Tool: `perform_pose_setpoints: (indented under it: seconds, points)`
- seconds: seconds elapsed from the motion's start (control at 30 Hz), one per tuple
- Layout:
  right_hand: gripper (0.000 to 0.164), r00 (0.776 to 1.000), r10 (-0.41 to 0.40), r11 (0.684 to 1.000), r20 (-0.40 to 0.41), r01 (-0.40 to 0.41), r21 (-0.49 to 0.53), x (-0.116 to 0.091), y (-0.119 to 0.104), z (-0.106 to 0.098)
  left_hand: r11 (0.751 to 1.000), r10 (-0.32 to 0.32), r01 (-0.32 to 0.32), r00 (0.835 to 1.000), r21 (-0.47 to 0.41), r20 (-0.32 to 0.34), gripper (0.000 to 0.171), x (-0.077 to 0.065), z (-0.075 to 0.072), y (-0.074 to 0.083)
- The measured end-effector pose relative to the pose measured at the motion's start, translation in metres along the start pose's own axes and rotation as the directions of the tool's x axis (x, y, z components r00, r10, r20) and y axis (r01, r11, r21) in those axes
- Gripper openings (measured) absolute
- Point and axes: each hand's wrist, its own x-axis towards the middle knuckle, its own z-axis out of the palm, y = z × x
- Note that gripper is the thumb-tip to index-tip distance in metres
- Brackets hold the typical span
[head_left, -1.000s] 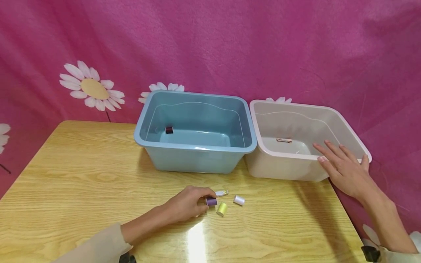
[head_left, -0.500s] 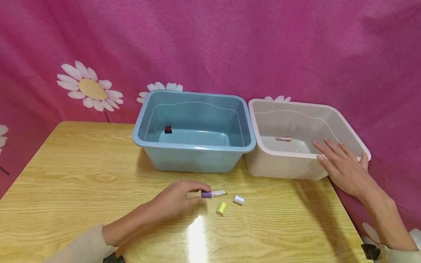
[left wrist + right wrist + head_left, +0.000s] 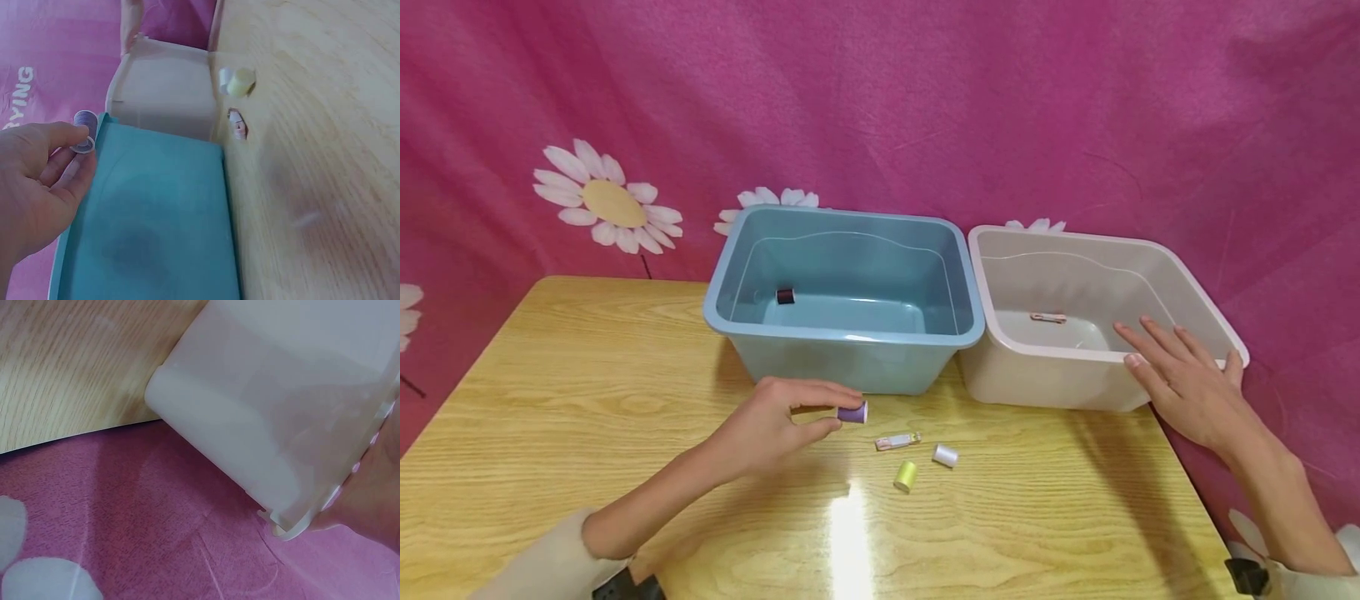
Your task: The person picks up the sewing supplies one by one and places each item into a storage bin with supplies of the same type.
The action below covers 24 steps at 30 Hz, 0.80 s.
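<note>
Our left hand pinches the purple spool above the desk, near side of the blue bin; our right hand lies spread at the pale bin. We're likely carrying; next calls for a steady pinch, clearing any rim.

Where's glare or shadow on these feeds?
Head: bright glare streak on the near table, dark shadow beside the right forearm; left wrist: shadowy patch on the blue bin, purple spool looking greyish; right wrist: broad shadow across the pale bin's wall.
</note>
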Motion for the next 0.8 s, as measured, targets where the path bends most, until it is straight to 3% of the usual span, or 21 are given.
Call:
perform_pose_setpoints:
  seconds: [0.23,0.53,0.8]
  points:
    - [0.05,1.0,0.0,1.0,-0.003,0.0,-0.005,0.0,0.0,0.0,0.998,-0.044,0.043,0.999,-0.04,-0.03,0.03,-0.001,-0.007,0.007]
    - [0.05,1.0,-0.001,1.0,0.002,0.001,0.001,0.0,0.0,0.0,0.999,0.013,-0.016,0.996,-0.039,-0.09,0.033,0.005,-0.023,0.017]
    - [0.05,1.0,-0.006,1.0,0.004,0.006,-0.006,0.001,0.0,-0.001,1.0,0.007,-0.01,0.993,-0.025,-0.119,0.033,0.015,-0.046,0.026]
